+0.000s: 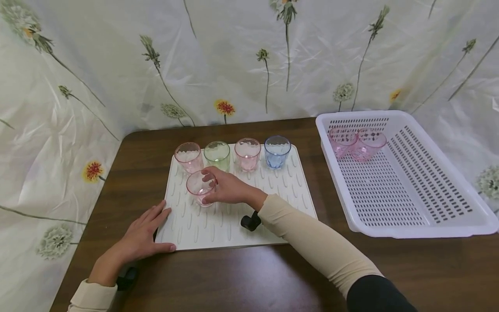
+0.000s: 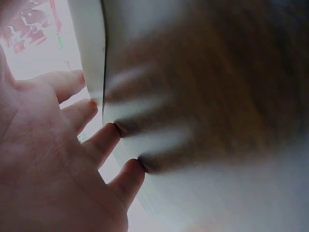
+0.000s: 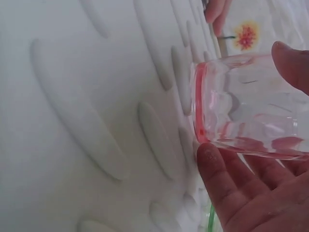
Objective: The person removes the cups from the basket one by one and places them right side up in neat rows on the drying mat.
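Observation:
My right hand [image 1: 230,187] grips a clear pink-tinted glass [image 1: 197,193] at the front left of the white ribbed mat [image 1: 230,234]. In the right wrist view the thumb and fingers lie on opposite sides of this glass [image 3: 241,108], and its red-edged base meets the mat or stands very near it. Behind it a row runs from left to right: a pink glass [image 1: 189,160], a green glass [image 1: 217,156], another pink glass [image 1: 247,158] and a blue glass [image 1: 277,156]. My left hand [image 1: 142,234] touches the mat's left edge with fingers spread.
On the right stands a white perforated plastic basket [image 1: 351,208] with two pink glasses [image 1: 368,145] at its back left. Both mat and basket lie on a dark wooden table [image 1: 241,277]. Behind it hangs a flower-printed curtain [image 1: 234,65].

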The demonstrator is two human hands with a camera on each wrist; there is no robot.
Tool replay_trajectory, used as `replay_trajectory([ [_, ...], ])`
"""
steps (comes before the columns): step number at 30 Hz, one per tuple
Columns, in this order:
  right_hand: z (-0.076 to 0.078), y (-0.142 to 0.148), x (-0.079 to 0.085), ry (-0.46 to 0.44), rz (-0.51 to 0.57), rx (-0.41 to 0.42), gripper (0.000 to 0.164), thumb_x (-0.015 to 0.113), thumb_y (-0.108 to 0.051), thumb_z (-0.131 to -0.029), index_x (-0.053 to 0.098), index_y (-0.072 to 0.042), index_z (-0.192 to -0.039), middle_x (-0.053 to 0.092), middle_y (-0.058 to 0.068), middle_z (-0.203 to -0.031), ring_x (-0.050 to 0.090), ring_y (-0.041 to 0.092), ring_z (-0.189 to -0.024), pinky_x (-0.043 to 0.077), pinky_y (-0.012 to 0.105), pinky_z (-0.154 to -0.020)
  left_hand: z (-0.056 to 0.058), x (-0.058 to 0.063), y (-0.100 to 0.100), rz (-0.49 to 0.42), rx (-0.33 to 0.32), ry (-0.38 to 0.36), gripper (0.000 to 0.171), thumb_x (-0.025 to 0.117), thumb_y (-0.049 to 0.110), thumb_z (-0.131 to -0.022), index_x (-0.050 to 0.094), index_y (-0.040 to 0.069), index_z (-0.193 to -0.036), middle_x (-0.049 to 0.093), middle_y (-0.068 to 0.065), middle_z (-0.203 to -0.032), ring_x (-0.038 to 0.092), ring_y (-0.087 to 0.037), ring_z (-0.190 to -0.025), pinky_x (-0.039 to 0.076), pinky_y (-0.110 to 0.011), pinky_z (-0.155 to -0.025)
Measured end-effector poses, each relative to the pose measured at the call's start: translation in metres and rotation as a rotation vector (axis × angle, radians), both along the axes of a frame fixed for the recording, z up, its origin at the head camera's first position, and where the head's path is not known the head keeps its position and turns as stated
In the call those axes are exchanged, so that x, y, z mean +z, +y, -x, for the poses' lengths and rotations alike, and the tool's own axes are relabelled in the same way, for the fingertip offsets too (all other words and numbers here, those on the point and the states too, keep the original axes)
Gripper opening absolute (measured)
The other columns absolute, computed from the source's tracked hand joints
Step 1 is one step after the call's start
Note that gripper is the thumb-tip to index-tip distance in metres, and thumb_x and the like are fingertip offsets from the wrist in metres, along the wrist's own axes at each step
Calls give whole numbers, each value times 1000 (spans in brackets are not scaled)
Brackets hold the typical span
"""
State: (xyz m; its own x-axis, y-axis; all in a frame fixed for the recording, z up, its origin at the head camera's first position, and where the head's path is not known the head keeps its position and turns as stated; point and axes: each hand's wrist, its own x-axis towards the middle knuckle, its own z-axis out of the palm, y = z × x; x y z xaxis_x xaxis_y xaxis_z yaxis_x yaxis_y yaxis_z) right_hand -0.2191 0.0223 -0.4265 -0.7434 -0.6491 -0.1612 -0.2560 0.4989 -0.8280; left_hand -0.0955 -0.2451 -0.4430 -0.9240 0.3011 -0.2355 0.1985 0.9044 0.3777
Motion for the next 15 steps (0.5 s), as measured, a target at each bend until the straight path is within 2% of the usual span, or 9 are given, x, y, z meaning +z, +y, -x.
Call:
replay_trajectory([
  [8,-2,-1,1,16,6,-1,81,81,-26,-82,35,-18,-149,56,4,-143,55,22,-132,47,40,-107,0,3,-1,2,-5,12,102,77,59,-75,36,7,-153,18,-21,-165,23,-49,-146,27,-74,-108],
  [15,-2,-1,0,-6,18,-7,83,82,-26,-81,34,-20,-149,56,6,-143,56,24,-130,47,41,-107,1,2,1,13,-1,-11,103,76,59,-75,35,8,-154,17,-21,-165,22,-50,-146,27,-74,-108],
])
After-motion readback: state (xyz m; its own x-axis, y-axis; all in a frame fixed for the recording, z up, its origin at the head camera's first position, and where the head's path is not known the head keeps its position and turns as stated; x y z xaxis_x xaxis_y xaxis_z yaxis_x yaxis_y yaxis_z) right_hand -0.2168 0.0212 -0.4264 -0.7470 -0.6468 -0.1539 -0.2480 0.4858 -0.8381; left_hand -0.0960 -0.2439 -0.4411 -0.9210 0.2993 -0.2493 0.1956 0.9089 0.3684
